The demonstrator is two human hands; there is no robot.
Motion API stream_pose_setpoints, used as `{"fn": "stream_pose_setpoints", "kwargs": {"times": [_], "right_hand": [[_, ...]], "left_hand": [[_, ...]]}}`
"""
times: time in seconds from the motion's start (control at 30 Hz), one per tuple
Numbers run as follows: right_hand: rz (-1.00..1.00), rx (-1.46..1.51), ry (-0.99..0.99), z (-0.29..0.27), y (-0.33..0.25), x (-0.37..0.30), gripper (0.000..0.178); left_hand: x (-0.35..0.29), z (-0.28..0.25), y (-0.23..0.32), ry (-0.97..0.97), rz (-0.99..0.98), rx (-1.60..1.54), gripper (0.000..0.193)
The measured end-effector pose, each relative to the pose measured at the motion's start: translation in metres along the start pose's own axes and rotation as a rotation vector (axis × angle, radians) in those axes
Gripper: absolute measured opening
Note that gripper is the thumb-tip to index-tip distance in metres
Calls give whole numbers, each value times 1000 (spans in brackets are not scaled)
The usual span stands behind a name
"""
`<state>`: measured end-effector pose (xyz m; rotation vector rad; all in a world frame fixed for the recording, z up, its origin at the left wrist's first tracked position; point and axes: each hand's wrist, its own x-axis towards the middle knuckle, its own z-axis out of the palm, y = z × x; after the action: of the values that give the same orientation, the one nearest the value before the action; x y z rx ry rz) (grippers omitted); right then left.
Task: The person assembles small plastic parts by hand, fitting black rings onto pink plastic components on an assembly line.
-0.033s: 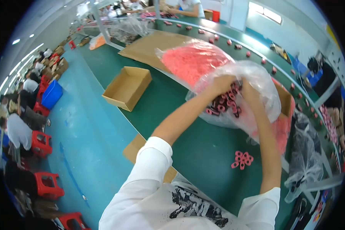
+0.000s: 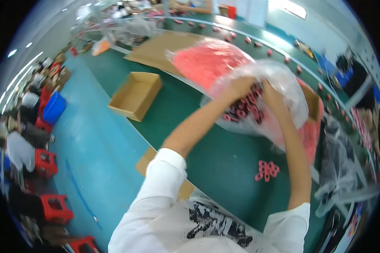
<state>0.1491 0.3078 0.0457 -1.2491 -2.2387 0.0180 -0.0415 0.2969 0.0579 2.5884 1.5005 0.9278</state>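
A clear plastic bag (image 2: pixel 294 90) lies slumped on the green table in front of me, its mouth spread. Small pink-and-black parts with round holes (image 2: pixel 242 109) are heaped inside it. My left hand (image 2: pixel 243 86) reaches into the bag at the top of the heap. Close beside it, my right hand (image 2: pixel 272 93) also dips in at the heap's right edge. The fingertips of both hands are hidden among the parts and folds of plastic, so what they grip does not show. Nearer to me, several of the same pink parts (image 2: pixel 267 170) lie in a loose cluster by my right forearm.
Behind the bag sits another bag full of pink pieces (image 2: pixel 207 63) on flat cardboard (image 2: pixel 160 49). An open cardboard box (image 2: pixel 123 103) stands at the left table edge. Along the far side, a line carries spaced-out parts (image 2: pixel 269 52). People and red stools (image 2: pixel 46 162) are at left.
The whole view has shifted slightly, with the table and bag appearing a little higher and further left. Both hands stay in the bag among the parts.
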Motion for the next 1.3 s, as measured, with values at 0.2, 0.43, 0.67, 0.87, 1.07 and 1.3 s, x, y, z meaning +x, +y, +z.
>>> {"fn": "stream_pose_setpoints", "kwargs": {"times": [0.2, 0.43, 0.67, 0.87, 1.07, 1.3], "right_hand": [[-179, 88, 93, -100, -60, -114, 27], [381, 176, 20, -132, -56, -301, 52], [165, 188, 17, -93, -52, -320, 60], [201, 58, 307, -117, -19, -334, 36], [496, 40, 499, -174, 30, -350, 25], [232, 215, 249, -83, 21, -220, 30]], "left_hand": [[-59, -51, 52, 253, 398, -208, 25], [-167, 17, 165, -226, 500, -356, 67], [-176, 47, 177, -298, 520, -298, 93], [-172, 41, 180, -506, 499, -88, 84], [-133, 49, 195, -394, 474, -325, 69], [-28, 143, 174, -198, 161, -364, 46]]}}
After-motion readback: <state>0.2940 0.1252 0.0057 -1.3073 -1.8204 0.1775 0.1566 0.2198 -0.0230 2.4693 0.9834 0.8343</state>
